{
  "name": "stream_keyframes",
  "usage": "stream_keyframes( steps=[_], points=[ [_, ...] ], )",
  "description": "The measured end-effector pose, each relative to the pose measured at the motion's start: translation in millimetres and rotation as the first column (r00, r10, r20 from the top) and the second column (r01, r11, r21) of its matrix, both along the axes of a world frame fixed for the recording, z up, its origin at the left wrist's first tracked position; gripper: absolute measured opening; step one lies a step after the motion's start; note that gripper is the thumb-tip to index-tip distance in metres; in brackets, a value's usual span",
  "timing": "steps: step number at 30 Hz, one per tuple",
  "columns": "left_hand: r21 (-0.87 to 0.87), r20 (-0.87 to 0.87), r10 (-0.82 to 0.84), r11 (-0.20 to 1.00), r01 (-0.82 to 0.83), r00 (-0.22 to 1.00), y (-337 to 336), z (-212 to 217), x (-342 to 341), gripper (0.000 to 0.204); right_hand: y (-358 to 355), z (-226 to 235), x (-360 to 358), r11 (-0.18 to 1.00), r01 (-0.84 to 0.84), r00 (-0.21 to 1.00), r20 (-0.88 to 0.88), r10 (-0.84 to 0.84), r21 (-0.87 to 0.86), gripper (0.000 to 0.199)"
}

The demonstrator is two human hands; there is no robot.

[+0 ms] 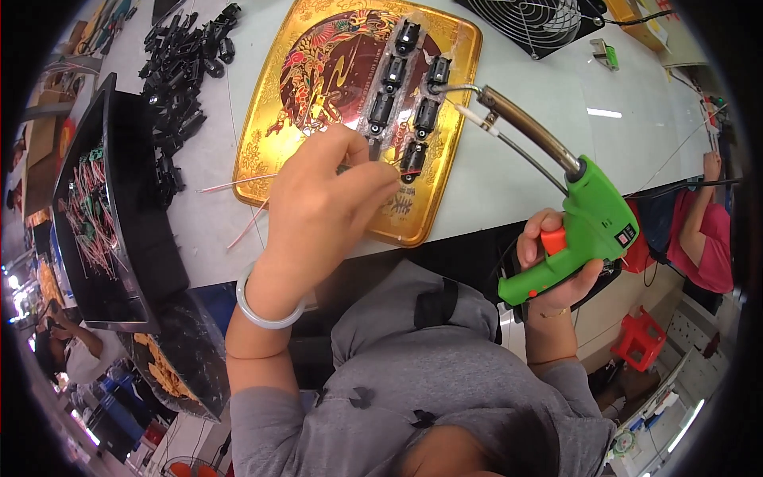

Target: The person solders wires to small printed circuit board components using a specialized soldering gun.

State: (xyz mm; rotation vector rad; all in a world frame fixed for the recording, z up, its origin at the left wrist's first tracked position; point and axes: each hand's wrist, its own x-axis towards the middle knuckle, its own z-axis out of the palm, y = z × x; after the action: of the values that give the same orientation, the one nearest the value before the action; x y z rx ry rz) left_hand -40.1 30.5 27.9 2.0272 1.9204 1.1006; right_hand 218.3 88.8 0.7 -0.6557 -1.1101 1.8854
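Left of tray: black parts [179, 71] and a dark bin [111, 207] blocked the table [517, 159].
Right of tray: bare table lay open to the fan [532, 20].
Over tray: soldering gun [556, 207] barrel crossed the gold tray [270, 103].

We are gripping a green soldering gun [584, 234] in our right hand [552, 266], while our left hand [322, 195] is pinching a thin wire [238, 183] over black parts [413, 159] on the gold tray [270, 135].

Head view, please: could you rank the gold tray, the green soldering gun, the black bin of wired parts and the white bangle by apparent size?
1. Gold tray
2. Black bin of wired parts; it sits at the curved rim of the picture, so its rank against the tray is unsure
3. Green soldering gun
4. White bangle
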Motion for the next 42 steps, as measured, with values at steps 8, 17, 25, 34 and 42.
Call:
stream_keyframes(
  steps=[8,17,25,34,42],
  points=[
    [0.004,-0.177,0.124,0.992,-0.125,0.976,-4,3,12,0.015,12,-6,-58,0.983,-0.119,0.957,-0.278,0.076,-0.14,0.073],
    [0.122,-0.249,0.249,0.967,-0.224,0.936,-33,-8,23,0.018,-5,-23,-73,0.957,-0.279,0.907,-0.308,0.288,0.073,0.078],
    [0.108,-0.351,0.267,0.964,-0.244,0.898,-31,-17,33,0.013,-25,-31,-75,0.954,-0.231,0.929,-0.246,0.275,0.192,0.075],
    [0.084,-0.316,0.27,0.963,-0.257,0.91,-26,-14,35,0.012,-13,-21,-44,0.979,-0.201,0.935,-0.295,0.198,0.021,0.073],
    [0.162,-0.291,0.22,0.97,-0.179,0.931,-23,-14,34,0.011,-6,-8,6,0.985,-0.161,0.986,-0.039,0.164,0.069,0.072]
  ],
)
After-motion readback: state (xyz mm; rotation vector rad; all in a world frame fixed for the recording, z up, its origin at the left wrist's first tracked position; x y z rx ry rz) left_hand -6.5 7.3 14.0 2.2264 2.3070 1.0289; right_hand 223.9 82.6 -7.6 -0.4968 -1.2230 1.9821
